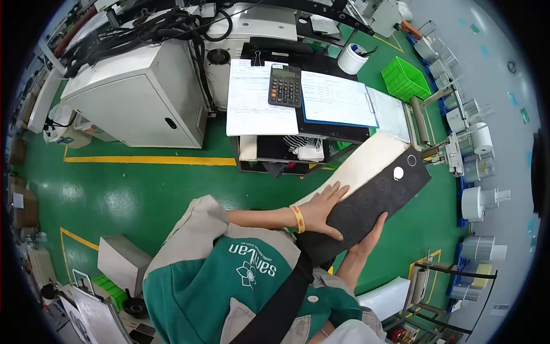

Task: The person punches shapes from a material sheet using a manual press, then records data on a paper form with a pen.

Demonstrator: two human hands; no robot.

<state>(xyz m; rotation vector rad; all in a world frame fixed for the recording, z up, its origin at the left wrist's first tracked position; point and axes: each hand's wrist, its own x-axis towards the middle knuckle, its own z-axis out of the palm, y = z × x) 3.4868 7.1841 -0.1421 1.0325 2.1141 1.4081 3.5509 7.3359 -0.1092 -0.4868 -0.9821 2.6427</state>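
Black and flat, a long strip (366, 202) runs slantwise under the fingers, marked with faint circles, with a white disc (398, 173) and a thin white ring (412, 160) near its far end. A cream sheet (366, 163) shows along its left edge. The left hand (321, 213), a yellow wristband (297, 219) behind it, lies palm down with fingers spread, the fingertips over the cream sheet and the thumb on the strip. The right hand (368, 239) meets the strip's opposite long edge; one digit shows against that edge, and I cannot tell how firmly the others close, as they are hidden. The strip's far corner reaches well past both sets of fingers. Beyond the left fingertips stands a black desk (344, 131), its near edge apart from them, bearing a calculator (285, 86), a blue clipboard (338, 98) and a white cup (352, 59). Green floor (189, 183) stretches wide to the left of the left fingers, up to a yellow line (152, 160) and a pale cabinet (137, 97). More floor opens to the right of the right fingers, as far as the white rolls (474, 203) along the wall.
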